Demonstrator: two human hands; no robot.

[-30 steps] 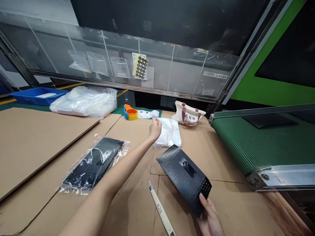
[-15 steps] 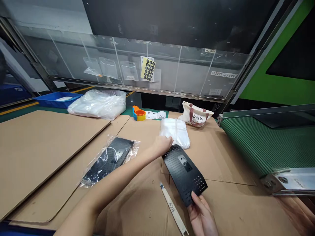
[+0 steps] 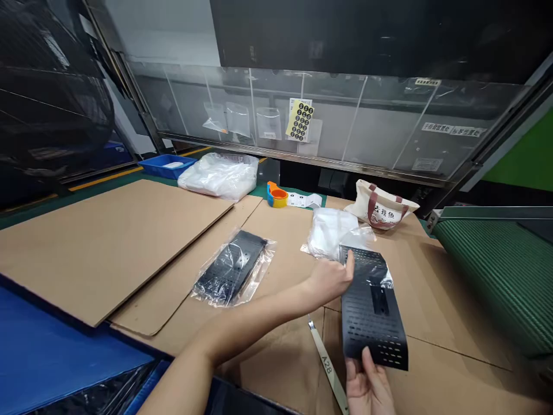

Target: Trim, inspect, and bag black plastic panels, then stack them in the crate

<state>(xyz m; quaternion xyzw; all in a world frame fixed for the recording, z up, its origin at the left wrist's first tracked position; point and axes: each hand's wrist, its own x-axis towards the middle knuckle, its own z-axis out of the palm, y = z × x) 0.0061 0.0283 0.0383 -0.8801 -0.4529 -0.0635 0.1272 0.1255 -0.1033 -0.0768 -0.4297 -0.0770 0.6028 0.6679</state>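
A black slotted plate [image 3: 371, 323] with a cut-out near its middle is held tilted above the cardboard. My right hand [image 3: 369, 383] grips its lower end, thumb on top. At its upper left corner is my left hand [image 3: 332, 279], index finger lying on the slotted edge, the other fingers curled; part of the grip is hidden. Behind the plate lies a stack of clear plastic bags [image 3: 330, 230], the top one ruffled. A second black plate in a clear bag [image 3: 233, 268] lies to the left. The pale cutter marked A28 [image 3: 327, 363] rests beside my right hand.
Cardboard sheets [image 3: 108, 242] cover the left side. Farther back are a blue tray [image 3: 166, 167], a bulky plastic bag [image 3: 220, 176], an orange and blue tape holder [image 3: 277, 196] and a cloth bag [image 3: 382, 204]. A green conveyor [image 3: 496, 271] runs along the right.
The view has turned left. The held plate has swung more upright, with my left hand still at its top end. Film from the bag stack now spreads rightward behind the plate.
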